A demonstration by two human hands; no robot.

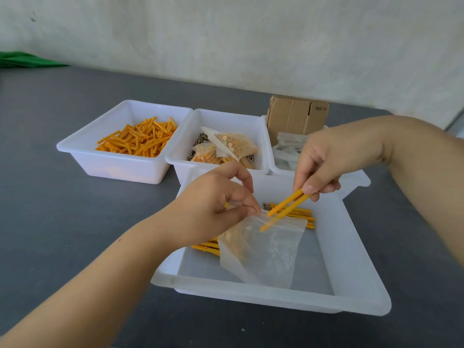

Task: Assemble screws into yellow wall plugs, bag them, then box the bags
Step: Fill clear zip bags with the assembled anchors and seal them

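Observation:
My left hand (216,209) pinches the top edge of a clear plastic bag (263,249) and holds it above the near white tray (361,267). Two yellow wall plugs (285,209) are pinched in my right hand (329,162), their tips angled down at the bag's mouth. More assembled plugs (302,216) lie on the tray floor behind the bag, and others (207,247) lie under my left wrist. At the back left stands a tray of loose yellow plugs (136,140). The middle tray (226,119) holds screws and filled bags (229,144).
A cardboard box (296,116) stands at the back right, behind a tray of empty clear bags (286,151). All trays sit on a dark grey table (62,209) against a pale wall. Green cloth (25,60) lies at the far left edge.

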